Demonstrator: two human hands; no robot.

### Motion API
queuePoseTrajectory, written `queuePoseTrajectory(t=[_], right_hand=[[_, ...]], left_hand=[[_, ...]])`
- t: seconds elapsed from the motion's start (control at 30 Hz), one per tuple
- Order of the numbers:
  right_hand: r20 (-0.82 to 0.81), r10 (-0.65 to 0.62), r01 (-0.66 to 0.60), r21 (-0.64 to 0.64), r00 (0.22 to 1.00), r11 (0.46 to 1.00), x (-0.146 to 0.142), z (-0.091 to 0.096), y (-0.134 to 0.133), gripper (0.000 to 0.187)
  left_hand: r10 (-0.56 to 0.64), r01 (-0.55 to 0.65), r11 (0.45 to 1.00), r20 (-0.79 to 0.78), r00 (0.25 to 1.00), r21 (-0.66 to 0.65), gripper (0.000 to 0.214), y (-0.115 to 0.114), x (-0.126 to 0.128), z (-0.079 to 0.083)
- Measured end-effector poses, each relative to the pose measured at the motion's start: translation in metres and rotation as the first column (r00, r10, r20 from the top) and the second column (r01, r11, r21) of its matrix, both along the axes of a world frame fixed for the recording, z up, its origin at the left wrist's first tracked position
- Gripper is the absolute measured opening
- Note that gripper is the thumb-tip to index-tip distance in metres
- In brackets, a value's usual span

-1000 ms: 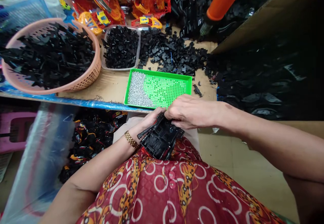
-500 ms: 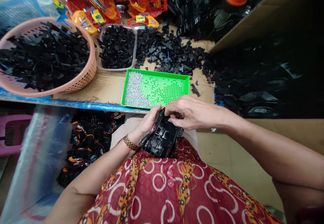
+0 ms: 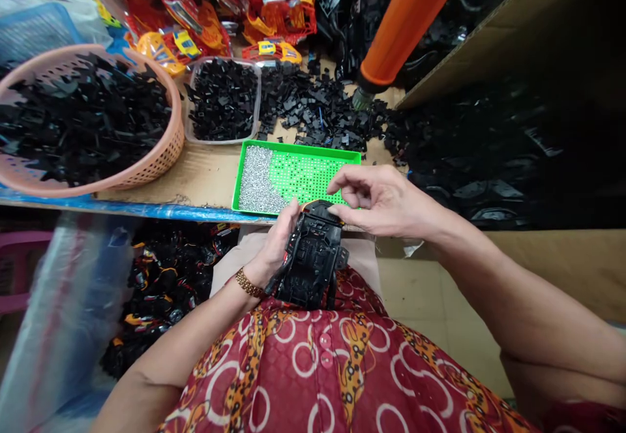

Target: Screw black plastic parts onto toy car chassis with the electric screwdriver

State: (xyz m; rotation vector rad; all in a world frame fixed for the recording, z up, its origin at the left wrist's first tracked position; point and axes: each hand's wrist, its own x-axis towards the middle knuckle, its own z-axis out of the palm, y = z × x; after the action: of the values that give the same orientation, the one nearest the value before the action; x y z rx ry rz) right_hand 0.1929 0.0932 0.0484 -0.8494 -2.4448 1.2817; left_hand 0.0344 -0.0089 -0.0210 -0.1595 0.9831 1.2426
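My left hand (image 3: 278, 242) grips a black toy car body (image 3: 313, 257) along its left side, its hollow inside facing up, above my lap. Over the body's far right corner is my right hand (image 3: 379, 199), its thumb at the edge and its curled index finger apart from the thumb. Nothing shows between those fingers. Just beyond the car body, a green perforated tray (image 3: 313, 144) lies on the bench, with small silver screws (image 3: 257, 182) heaped at its left end.
An orange power screwdriver (image 3: 403, 29) hangs point down over scattered black plastic parts (image 3: 313, 110). Left of these stand a clear tub (image 3: 220, 141) and a pink basket (image 3: 161, 152), both full of black parts. Red and orange toy shells (image 3: 210, 9) fill the back.
My right hand has lifted from inside the car body and its fingers have parted. The orange screwdriver hangs lower and further left in view. My left hand keeps its grip.
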Motion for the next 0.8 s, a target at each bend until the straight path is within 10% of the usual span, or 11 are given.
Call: queuePoseTrajectory(t=[0.4,0.8], right_hand=[[0.077,-0.052,0.072,-0.284,0.996,0.956,-0.005,-0.018,-0.005,0.030],[0.189,-0.061,0.127,-0.355,0.980,0.926,-0.016,-0.027,-0.019,0.032]], left_hand=[[-0.247,0.330,0.923,-0.355,0.902,0.197,0.047,-0.008,0.001,-0.008],[-0.224,0.444,0.870,-0.632,0.742,0.214,0.056,-0.026,-0.003,0.003]])
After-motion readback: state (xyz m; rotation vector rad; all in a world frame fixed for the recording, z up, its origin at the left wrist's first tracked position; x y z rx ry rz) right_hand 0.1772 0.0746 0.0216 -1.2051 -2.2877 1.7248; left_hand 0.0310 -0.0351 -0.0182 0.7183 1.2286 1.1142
